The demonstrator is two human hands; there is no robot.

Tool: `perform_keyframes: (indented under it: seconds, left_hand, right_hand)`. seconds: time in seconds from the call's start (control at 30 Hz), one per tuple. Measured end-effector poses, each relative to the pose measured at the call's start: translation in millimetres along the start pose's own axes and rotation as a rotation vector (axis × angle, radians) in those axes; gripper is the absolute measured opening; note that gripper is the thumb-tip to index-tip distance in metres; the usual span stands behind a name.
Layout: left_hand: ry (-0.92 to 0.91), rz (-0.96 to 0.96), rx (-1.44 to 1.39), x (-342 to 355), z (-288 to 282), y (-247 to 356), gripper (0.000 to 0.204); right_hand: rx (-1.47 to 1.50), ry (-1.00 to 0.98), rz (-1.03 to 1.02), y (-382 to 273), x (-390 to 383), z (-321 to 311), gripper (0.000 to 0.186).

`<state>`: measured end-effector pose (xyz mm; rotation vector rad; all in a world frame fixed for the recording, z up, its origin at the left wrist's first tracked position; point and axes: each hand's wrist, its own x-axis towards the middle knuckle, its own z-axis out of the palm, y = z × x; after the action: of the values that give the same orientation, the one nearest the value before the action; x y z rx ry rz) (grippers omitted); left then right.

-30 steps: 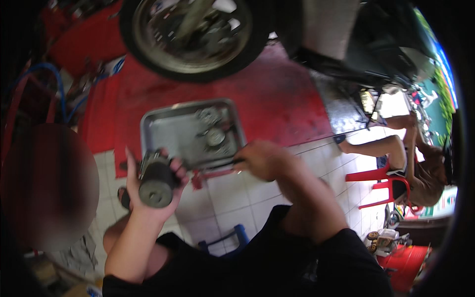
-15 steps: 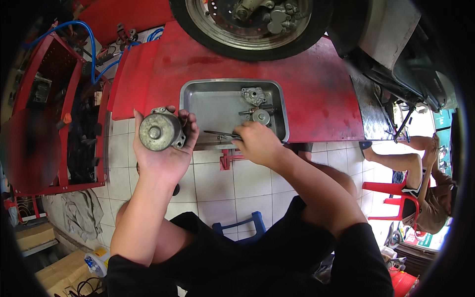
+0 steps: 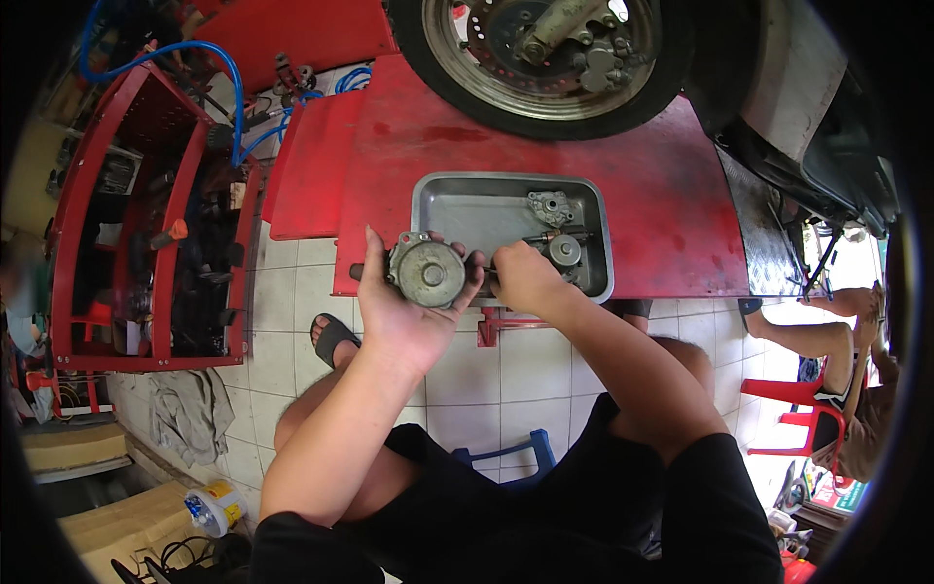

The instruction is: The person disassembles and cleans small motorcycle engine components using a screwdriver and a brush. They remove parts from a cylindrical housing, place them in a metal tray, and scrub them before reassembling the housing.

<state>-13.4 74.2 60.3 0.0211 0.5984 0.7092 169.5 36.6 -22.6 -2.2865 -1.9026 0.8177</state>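
Note:
A round, worn metal housing (image 3: 429, 274) with a raised boss in its centre and bolt lugs at the edge rests in my left hand (image 3: 401, 326). The fingers curl round its sides. Close by, my right hand (image 3: 530, 279) is closed at the near side of a metal tray (image 3: 506, 178), its fingertips almost meeting those of the left. A thin dark tool (image 3: 488, 270) sticks out a little from its grip; most of it is hidden. Inside the tray lie a cast metal part with holes (image 3: 551, 207) and a small round metal part (image 3: 564, 250).
The tray sits on a red workbench (image 3: 662, 224), below a motorcycle wheel (image 3: 545, 122). A red tool trolley (image 3: 146, 214) with a blue hose (image 3: 233, 92) stands at left. A blue stool (image 3: 506, 450) is beneath me. At right, another person sits by red chairs (image 3: 793, 389).
The whole view has shifted, so the bench and tray appear further right. My left hand has brought the housing closer to the tray and my right hand; the dark tool is now mostly covered.

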Motion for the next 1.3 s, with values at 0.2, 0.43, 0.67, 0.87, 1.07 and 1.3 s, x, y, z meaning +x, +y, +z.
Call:
perform_keyframes:
  seconds: [0.2,0.43,0.67,0.87,1.07,1.3]
  left_hand:
    - [0.050,0.010,-0.010,-1,6,1,0.067]
    - [0.029,0.017,0.042,-3,7,-3,0.058]
    - [0.065,0.031,0.081,3,15,-14,0.049]
    - [-0.009,0.040,0.092,15,12,-22,0.041]
    - [0.002,0.074,0.063,19,19,-32,0.037]
    - [-0.090,0.072,-0.010,21,16,-29,0.039]
  right_hand:
    - [-0.057,0.022,0.000,1,-5,0,0.022]
    - [-0.015,0.057,-0.009,-4,-15,-18,0.016]
    - [0.064,0.164,-0.084,13,-20,-13,0.018]
    - [0.199,0.165,-0.072,15,-47,-57,0.020]
    - [0.449,0.357,-0.203,13,-77,-82,0.025]
    - [0.700,0.402,-0.103,-6,-97,-96,0.026]
